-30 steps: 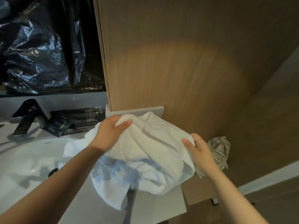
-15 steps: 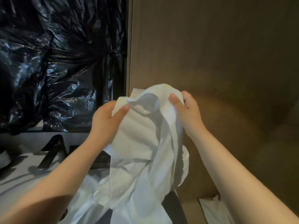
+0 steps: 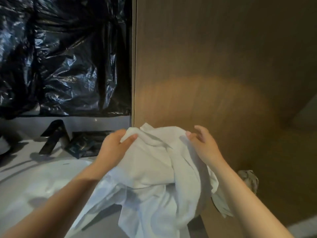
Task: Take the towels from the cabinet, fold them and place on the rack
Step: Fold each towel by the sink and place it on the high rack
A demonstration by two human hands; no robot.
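A crumpled white towel (image 3: 154,170) hangs bunched in front of me, over the counter edge. My left hand (image 3: 115,148) pinches its upper left corner between thumb and fingers. My right hand (image 3: 204,145) rests on the towel's upper right edge, fingers partly spread; I cannot tell how firmly it grips. The lower part of the towel drapes down past the counter. No rack or cabinet interior is in view.
A white sink basin (image 3: 34,184) and a black faucet (image 3: 53,136) sit at the left, with dark packets (image 3: 82,143) behind. Black plastic sheeting (image 3: 63,55) covers the wall above. A wooden panel (image 3: 214,74) rises straight ahead. A grey cloth (image 3: 248,179) lies low at the right.
The towel and both hands have dropped from chest height down toward the counter. My right hand has slid from a pinch at the top to the towel's right edge.
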